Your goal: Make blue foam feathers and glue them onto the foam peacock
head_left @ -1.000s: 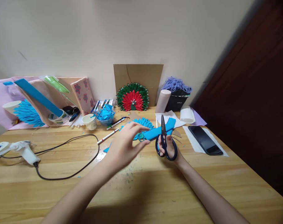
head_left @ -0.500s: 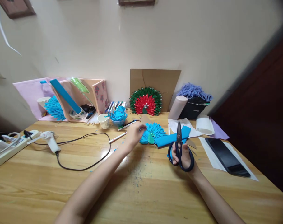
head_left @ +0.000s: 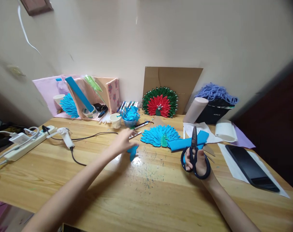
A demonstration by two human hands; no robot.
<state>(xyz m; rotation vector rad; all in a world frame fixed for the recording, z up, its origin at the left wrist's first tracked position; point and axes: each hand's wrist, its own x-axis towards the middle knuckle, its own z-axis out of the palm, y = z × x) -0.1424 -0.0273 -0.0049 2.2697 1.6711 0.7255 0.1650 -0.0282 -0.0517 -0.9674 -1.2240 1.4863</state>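
Observation:
My right hand (head_left: 199,162) is closed around a pair of black-handled scissors (head_left: 194,141), blades pointing up and together. A bit of blue shows behind its fingers, too hidden to name. To the left, my left hand (head_left: 124,141) is low over the table with its fingers loosely apart, slightly blurred. Just under its thumb side lie blue paper pieces (head_left: 133,152); whether the fingers touch them I cannot tell. Between the hands rests a fan of blue paper feathers with a green body (head_left: 161,136), like a peacock. A folded blue strip (head_left: 182,144) lies against its right side.
A red and green peacock (head_left: 159,102) leans on cardboard (head_left: 173,77) at the wall. A bowl of blue scraps (head_left: 130,116), a paper cup (head_left: 115,120) and markers stand behind my left hand. Phone (head_left: 251,167) at right; glue gun (head_left: 66,138) and power strip (head_left: 30,143) at left.
My left hand has moved left and down, away from the blue peacock to the loose blue pieces. My right hand still holds the scissors. The whole view has shifted left.

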